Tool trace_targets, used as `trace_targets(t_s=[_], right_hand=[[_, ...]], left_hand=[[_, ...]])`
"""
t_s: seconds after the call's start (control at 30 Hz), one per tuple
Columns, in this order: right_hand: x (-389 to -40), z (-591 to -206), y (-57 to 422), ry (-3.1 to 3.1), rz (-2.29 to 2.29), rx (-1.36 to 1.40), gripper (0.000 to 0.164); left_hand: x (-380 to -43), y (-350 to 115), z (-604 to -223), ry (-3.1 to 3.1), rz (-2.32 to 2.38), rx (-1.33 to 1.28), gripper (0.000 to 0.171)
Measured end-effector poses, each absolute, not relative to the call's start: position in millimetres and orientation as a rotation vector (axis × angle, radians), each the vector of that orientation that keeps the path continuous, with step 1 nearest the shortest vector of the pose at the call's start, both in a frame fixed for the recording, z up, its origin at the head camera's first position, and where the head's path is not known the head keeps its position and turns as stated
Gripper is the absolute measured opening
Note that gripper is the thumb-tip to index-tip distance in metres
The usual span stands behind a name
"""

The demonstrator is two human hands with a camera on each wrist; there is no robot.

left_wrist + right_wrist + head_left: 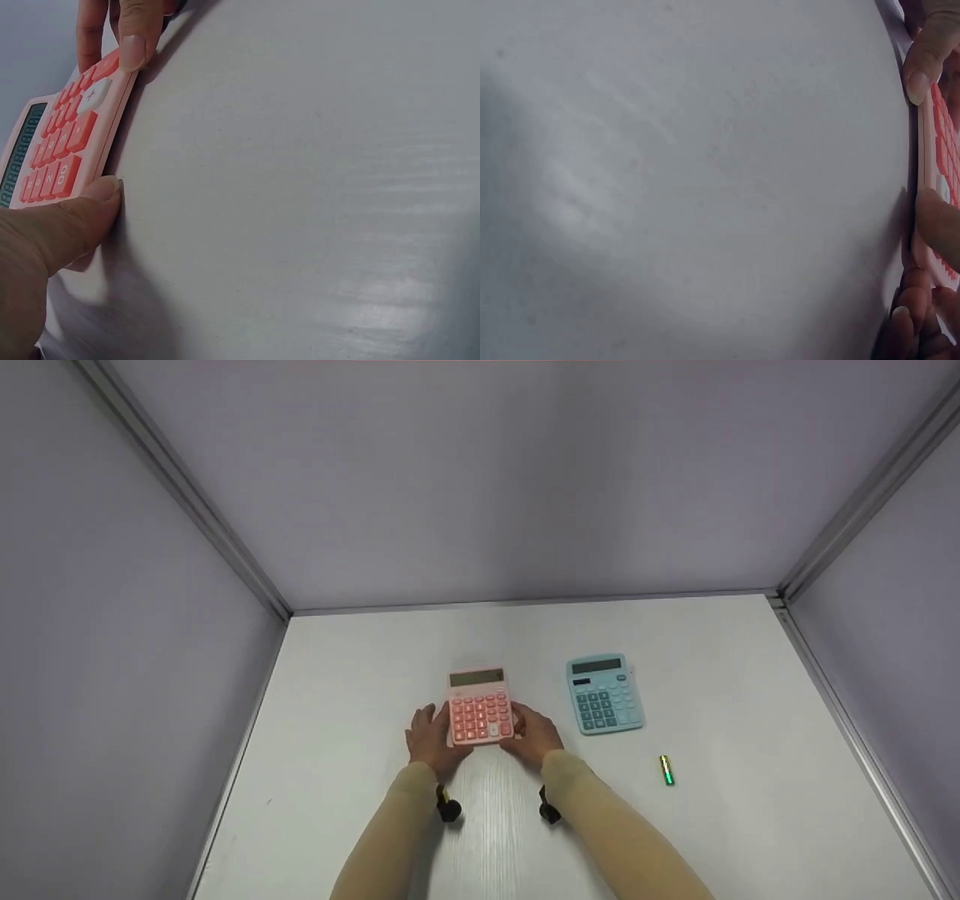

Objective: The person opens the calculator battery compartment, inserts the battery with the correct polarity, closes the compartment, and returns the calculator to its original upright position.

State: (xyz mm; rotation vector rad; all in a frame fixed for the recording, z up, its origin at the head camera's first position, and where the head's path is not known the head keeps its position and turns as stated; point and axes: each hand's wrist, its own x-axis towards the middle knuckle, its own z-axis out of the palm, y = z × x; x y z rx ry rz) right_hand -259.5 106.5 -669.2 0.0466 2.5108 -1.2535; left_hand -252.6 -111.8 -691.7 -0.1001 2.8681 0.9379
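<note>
A pink calculator (478, 705) with coral keys and one white key faces up in the middle of the head view. My left hand (430, 739) grips its left side, the thumb (71, 225) pressed at the near edge. On the other side my right hand (537, 735) holds the near right corner, its thumb (939, 225) on the edge and curled fingers (915, 300) at the side. Seen from the left wrist, the calculator's near edge stands slightly above its shadow on the table. Digits show on its display (21, 150).
To the right of the pink calculator lies a light blue calculator (622, 701) with dark keys. A green and gold battery (667, 770) lies nearer, at the right. The white table (360, 660) is bordered by grey panels (450, 510) at the back and both sides.
</note>
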Motion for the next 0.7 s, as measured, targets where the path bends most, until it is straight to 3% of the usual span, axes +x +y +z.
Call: trace_targets(t_s=[0.7], right_hand=[[-250,-668,110,2.444,-1.277,0.133,0.071]], left_hand=[[-239,-121,-692,2.853,0.916,-0.038,0.092]])
